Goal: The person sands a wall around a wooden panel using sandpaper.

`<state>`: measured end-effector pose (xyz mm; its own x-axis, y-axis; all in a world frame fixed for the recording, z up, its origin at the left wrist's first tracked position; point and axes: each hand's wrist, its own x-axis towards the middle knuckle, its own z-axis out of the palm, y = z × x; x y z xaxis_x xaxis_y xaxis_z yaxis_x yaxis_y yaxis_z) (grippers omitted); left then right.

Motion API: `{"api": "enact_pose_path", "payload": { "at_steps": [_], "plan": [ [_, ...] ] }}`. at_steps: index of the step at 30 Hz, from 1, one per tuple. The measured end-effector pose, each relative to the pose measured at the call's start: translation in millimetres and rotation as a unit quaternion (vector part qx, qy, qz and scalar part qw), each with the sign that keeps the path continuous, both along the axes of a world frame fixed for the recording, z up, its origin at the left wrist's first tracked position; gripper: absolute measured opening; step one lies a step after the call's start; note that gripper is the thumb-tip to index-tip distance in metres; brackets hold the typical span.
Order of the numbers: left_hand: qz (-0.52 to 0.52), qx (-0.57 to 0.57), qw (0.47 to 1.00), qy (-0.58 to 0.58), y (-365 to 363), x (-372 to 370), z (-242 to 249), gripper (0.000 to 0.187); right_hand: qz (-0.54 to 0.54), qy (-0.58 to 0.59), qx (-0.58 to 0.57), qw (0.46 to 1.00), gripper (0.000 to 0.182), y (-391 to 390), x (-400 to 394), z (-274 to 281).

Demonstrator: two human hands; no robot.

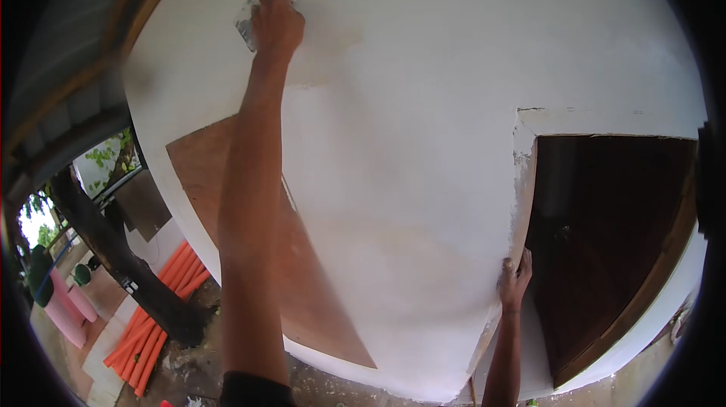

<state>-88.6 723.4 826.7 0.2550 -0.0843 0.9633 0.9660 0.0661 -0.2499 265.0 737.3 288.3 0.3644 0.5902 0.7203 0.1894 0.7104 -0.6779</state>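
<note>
High on the white wall panel (408, 59), my left hand (278, 27) grips a flat putty blade (246, 27), its metal smeared white and dark. The blade lies against the panel, and my fingers cover part of it. Pale tan patches show in the white coat near that hand. Lower right, my right hand (515, 278) is closed around the left edge of the opening (521, 195), thumb on the front face. That edge has rough, flaking white filler. Behind my left forearm, a brown triangular area (302, 294) stands out on the panel.
The opening shows a dark interior (605, 241) with a brown curved edge on its right. Down left are orange pipes (155, 331), a dark tree trunk (121, 248) and pink cylinders (64, 309). A corrugated roof (68, 52) hangs at upper left.
</note>
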Motion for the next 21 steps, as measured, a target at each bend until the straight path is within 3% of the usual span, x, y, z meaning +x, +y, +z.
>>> {"api": "enact_pose_path", "payload": {
  "at_steps": [2,5,8,9,11,14,15,17,20,21],
  "plan": [
    [-0.006,-0.038,0.999,0.004,1,6,10,0.058,-0.004,0.007,0.007,1.0,0.088,-2,-2,7],
    [-0.011,-0.017,0.987,0.16,-5,21,-75,0.057,-0.011,0.004,0.01,1.0,0.088,-1,0,3],
    [0.033,0.017,0.989,0.143,-7,26,-71,0.057,-0.011,0.002,0.005,1.0,0.088,-1,0,1],
    [0.035,0.046,0.992,0.111,-1,17,-41,0.058,-0.014,0.002,0.006,1.0,0.089,2,-1,2],
    [-0.011,-0.073,0.997,-0.017,-17,22,0,0.059,-0.013,0.006,0.002,1.0,0.089,0,-2,0],
    [0.035,-0.016,0.991,0.13,-8,18,-51,0.059,-0.013,0.01,0.003,1.0,0.089,0,-1,1],
    [0.021,-0.046,0.989,0.137,-11,22,-79,0.058,-0.02,0.007,0.007,1.0,0.088,1,-1,-1],
    [0.085,-0.043,0.988,0.124,-18,26,-79,0.058,-0.03,0.005,0.018,0.999,0.087,6,-1,0],
    [0.136,0.06,0.985,0.087,0,4,6,0.055,-0.015,0.002,0.011,1.0,0.084,1,-2,-5],
    [0.1,-0.035,0.994,-0.009,-15,15,21,0.053,-0.007,0.011,0.006,1.0,0.083,-2,-4,-1]
  ]
}}
